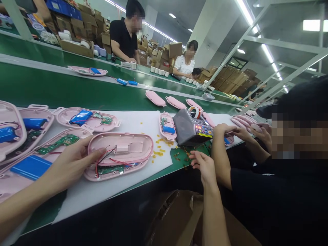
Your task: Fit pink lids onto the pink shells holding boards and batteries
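My left hand (82, 157) grips the left end of a pink plastic shell half (143, 140), thumb on its inner face and fingers behind. It lies over another pink shell (89, 176) holding a green circuit board (111, 169); red and black wires run between them. My right hand (202, 164) is raised at the table's front edge, fingers loosely bent and apart, with nothing clearly visible in them. It is nearest to a grey tape dispenser (183, 128) with a lit display. Small yellow tape pieces (160, 152) lie scattered to its left.
More open pink shells with blue batteries (32, 167) crowd the left side. One small shell (164, 119) stands beside the dispenser. Closed pink shells (155, 98) lie on the green belt behind. At right, a co-worker's arm (221, 157) reaches close by. A brown bag (176, 212) is below the edge.
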Tool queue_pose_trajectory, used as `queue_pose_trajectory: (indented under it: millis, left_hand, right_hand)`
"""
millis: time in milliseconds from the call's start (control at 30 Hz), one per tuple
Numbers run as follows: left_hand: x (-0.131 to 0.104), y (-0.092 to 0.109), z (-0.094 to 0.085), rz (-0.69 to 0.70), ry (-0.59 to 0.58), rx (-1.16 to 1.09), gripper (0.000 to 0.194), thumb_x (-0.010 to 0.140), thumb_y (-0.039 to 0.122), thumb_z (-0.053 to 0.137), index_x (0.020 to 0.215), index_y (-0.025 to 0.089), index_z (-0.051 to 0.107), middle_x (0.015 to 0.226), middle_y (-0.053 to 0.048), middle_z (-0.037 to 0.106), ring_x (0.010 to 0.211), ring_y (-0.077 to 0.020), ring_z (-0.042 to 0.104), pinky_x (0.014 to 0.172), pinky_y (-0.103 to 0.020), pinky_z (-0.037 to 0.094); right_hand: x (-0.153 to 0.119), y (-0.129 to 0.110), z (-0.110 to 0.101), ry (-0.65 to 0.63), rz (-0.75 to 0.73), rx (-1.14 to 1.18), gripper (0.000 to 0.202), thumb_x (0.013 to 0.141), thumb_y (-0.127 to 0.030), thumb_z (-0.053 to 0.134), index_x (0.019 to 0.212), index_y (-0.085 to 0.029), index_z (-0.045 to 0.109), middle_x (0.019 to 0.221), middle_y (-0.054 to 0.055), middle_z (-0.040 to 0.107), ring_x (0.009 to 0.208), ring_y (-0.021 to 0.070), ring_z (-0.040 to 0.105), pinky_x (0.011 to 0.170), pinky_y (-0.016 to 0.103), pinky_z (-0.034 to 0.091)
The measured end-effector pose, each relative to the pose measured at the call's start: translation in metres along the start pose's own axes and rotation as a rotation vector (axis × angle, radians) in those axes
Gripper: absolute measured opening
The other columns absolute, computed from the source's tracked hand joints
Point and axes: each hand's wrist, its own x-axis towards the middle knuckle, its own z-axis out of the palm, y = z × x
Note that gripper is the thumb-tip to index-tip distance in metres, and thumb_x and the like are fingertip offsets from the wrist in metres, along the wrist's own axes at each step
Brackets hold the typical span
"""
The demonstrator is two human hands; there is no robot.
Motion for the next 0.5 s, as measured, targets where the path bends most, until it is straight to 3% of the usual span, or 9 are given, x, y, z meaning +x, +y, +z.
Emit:
queue_pose_trajectory:
  millis: [100,200,267,333,367,433,500]
  left_hand:
    - [-0.001,0.005,0.001,0.015,-0.009,-0.009,0.038,0.071,0.060,0.057,0.086,0.026,0.068,0.071,0.003,0.072,0.063,-0.0197,0.067,0.051,-0.027,0.051]
    - [-0.001,0.007,0.001,0.022,-0.019,-0.039,0.036,0.072,0.057,0.058,0.086,0.025,0.068,0.069,0.003,0.071,0.063,-0.0197,0.067,0.051,-0.027,0.051]
    - [0.000,0.005,0.002,0.016,-0.034,-0.060,0.037,0.071,0.057,0.059,0.090,0.026,0.068,0.069,0.003,0.072,0.064,-0.0202,0.069,0.053,-0.027,0.052]
    - [0.001,0.003,0.002,0.005,-0.038,-0.064,0.037,0.071,0.057,0.059,0.092,0.027,0.067,0.071,0.004,0.073,0.067,-0.0209,0.070,0.055,-0.027,0.053]
    - [0.001,0.002,0.002,0.004,-0.034,-0.064,0.038,0.071,0.056,0.058,0.093,0.027,0.067,0.072,0.004,0.073,0.068,-0.0211,0.071,0.055,-0.028,0.053]
    - [0.001,0.002,0.002,0.010,-0.030,-0.060,0.038,0.072,0.055,0.057,0.095,0.026,0.067,0.073,0.004,0.074,0.068,-0.0214,0.071,0.055,-0.028,0.052]
    - [0.001,0.003,0.002,0.023,-0.026,-0.046,0.038,0.073,0.054,0.056,0.096,0.026,0.067,0.072,0.005,0.074,0.066,-0.0211,0.070,0.053,-0.029,0.051]
  right_hand:
    - [-0.013,0.002,0.000,-0.091,-0.106,-0.237,0.061,0.067,-0.075,0.069,0.063,-0.014,0.069,0.056,0.005,0.062,0.043,0.0098,0.048,0.039,0.022,0.034]
    - [-0.016,-0.003,0.001,-0.169,-0.245,-0.477,0.058,0.080,-0.066,0.063,0.050,-0.017,0.060,0.044,0.000,0.049,0.044,0.0090,0.043,0.045,0.023,0.033]
    - [-0.013,-0.006,0.000,-0.165,-0.286,-0.505,0.044,0.075,-0.054,0.073,0.052,-0.018,0.062,0.047,-0.002,0.050,0.047,0.0087,0.042,0.048,0.022,0.034]
    - [-0.008,-0.009,-0.003,-0.123,-0.231,-0.364,0.025,0.059,-0.039,0.083,0.067,-0.018,0.071,0.060,-0.002,0.061,0.048,0.0082,0.043,0.047,0.022,0.034]
    - [-0.004,-0.010,-0.006,-0.089,-0.178,-0.268,0.028,0.053,-0.033,0.083,0.075,-0.018,0.074,0.067,0.000,0.067,0.048,0.0081,0.043,0.045,0.022,0.033]
    - [0.003,-0.011,-0.010,-0.019,-0.079,-0.110,0.037,0.049,-0.032,0.080,0.082,-0.016,0.075,0.077,0.004,0.072,0.047,0.0082,0.046,0.039,0.021,0.030]
    - [0.011,-0.012,-0.012,0.065,-0.044,-0.023,0.036,0.053,-0.040,0.077,0.078,-0.015,0.072,0.074,0.006,0.071,0.046,0.0089,0.049,0.037,0.019,0.030]
